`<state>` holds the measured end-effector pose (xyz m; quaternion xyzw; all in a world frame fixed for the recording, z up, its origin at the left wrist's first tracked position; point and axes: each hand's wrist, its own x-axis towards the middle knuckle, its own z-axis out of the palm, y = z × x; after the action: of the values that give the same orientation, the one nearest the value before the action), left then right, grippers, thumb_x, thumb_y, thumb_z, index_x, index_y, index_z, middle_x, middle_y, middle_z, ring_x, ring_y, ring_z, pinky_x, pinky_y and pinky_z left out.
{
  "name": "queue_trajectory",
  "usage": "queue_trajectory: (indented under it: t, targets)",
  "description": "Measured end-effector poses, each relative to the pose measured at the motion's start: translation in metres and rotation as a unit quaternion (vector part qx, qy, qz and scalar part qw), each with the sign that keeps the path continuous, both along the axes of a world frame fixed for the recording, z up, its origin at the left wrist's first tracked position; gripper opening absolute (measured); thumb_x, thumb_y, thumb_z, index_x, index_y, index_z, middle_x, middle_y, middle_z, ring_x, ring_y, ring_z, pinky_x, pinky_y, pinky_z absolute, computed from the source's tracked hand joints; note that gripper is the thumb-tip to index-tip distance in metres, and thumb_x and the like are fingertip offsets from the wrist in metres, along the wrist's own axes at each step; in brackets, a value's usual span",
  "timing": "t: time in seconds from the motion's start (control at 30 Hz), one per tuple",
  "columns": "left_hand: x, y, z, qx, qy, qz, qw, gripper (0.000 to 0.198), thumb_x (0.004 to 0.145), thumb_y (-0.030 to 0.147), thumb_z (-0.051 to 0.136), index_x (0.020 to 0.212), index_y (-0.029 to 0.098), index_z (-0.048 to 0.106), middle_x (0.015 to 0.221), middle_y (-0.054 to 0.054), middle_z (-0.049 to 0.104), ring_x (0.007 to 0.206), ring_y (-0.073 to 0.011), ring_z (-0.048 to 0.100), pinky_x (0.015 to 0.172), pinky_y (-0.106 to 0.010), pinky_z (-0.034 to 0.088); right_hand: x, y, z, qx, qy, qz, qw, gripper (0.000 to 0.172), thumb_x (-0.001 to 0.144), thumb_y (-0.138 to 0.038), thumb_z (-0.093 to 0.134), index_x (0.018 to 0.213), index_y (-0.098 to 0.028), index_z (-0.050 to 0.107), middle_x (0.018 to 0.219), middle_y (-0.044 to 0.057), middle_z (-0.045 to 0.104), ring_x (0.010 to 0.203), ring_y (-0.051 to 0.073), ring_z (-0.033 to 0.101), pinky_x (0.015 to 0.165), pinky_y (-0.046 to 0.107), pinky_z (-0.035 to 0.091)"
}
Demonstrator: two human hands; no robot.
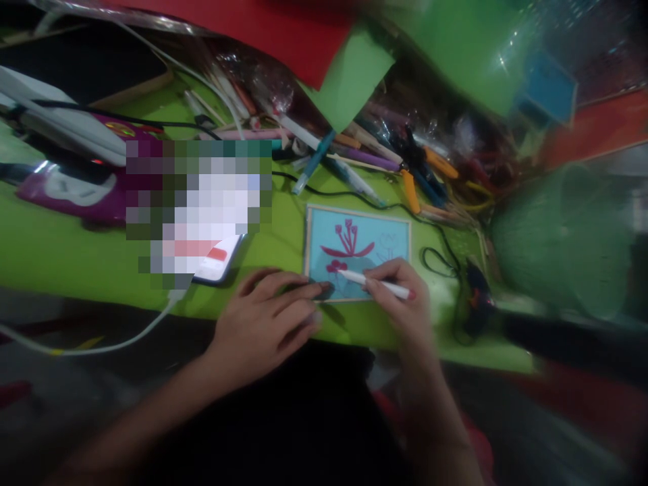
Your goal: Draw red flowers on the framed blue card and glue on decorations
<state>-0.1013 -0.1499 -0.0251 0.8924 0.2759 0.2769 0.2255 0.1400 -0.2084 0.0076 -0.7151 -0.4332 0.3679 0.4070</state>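
Green table (281, 233) is carrying a blue framed panel (364, 237) near its front edge. Left hand (268, 314) is resting over the panel's lower-left corner, fingers loosely apart, empty (probably steadying). Right hand (408, 300) is pinching a white marker (396, 289) at the red flower (334, 266); light strokes should be keeping edges clean.

Left fingers (296, 294) loosely bent, right fingers (392, 269) in a pinch.

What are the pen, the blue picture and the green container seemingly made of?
Pen: probably smooth plastic, judging by its even white barrel and red end.
Blue picture: perhaps matt paper or card, being flat without glare; its pale edge could be wood.
Green container: possibly plastic, from its uniform colour, though blur hides its finish.
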Motion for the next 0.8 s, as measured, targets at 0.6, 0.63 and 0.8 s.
queue_trajectory:
  t: [0.6, 0.63, 0.8]
  targets:
    - [0.0001, 0.0009, 0.0019, 0.003, -0.004, -0.002, 1.000, 0.005, 0.099, 0.027, 0.063, 0.099, 0.025, 0.068, 0.122, 0.003, 0.080, 0.112, -0.0271, 0.070, 0.097, -0.048, 0.046, -0.0012, 0.0019, 0.0008, 0.006, 0.002, -0.013, 1.000, 0.012, 0.083, -0.034, 0.078, 0.081, -0.024, 0.071, 0.070, -0.001, 0.071, 0.061, 0.015, 0.058, 0.053, 0.026, 0.042]
    - [0.0002, 0.0009, 0.0019, 0.005, -0.003, -0.003, 1.000, 0.005, 0.099, 0.027, 0.063, 0.099, 0.025, 0.068, 0.122, 0.003, 0.080, 0.111, -0.0271, 0.070, 0.097, -0.048, 0.046, -0.0011, 0.0018, 0.0008, 0.007, 0.005, -0.014, 1.000, 0.012, 0.083, -0.033, 0.078, 0.081, -0.025, 0.070, 0.070, -0.001, 0.071, 0.061, 0.015, 0.059, 0.053, 0.026, 0.042]
    - [0.0008, 0.0009, 0.0018, 0.005, -0.003, 0.000, 1.000, 0.005, 0.100, 0.027, 0.062, 0.101, 0.026, 0.067, 0.123, 0.003, 0.080, 0.112, -0.0268, 0.070, 0.098, -0.049, 0.046, -0.0009, 0.0007, 0.0015, 0.008, 0.013, -0.016, 1.000, 0.010, 0.083, -0.032, 0.078, 0.081, -0.025, 0.070, 0.071, -0.001, 0.071, 0.065, 0.016, 0.062, 0.055, 0.026, 0.042]
